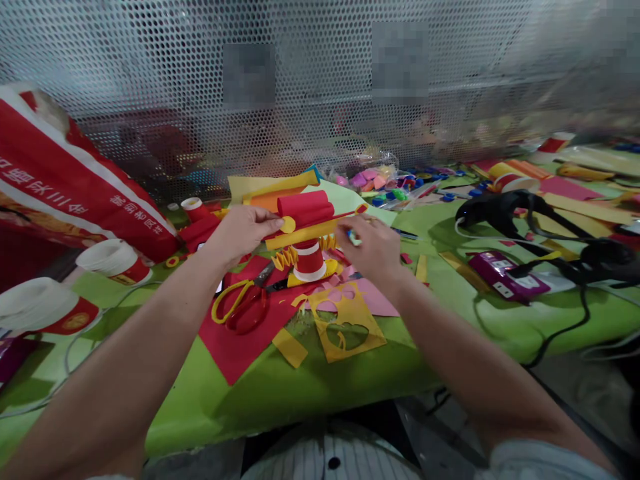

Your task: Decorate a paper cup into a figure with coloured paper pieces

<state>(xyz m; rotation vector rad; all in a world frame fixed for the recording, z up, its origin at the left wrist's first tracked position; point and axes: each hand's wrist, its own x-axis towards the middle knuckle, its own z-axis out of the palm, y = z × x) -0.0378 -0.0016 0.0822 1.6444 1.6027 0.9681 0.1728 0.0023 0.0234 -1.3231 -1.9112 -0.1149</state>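
My left hand [245,233] pinches a small yellow paper disc [288,225] between thumb and fingertips. My right hand [373,247] is closed with bent fingers; a small white, green and blue piece shows at them, too blurred to name. Between the hands lies a yellow paper strip [305,235], with a rolled red paper [306,207] behind it. Below stands a red and white paper cup [309,260] with folded yellow paper [285,259] sticking out at its sides. Scissors [247,303] with red and yellow handles rest on a red paper sheet [230,353].
A yellow sheet with cut-outs [373,337] lies near the green table's [280,407] front edge. Stacked paper cups [113,260] and a red bag [80,180] are at left. To the right sit a purple power strip [507,275] and a black strap-like device [520,207] with cables.
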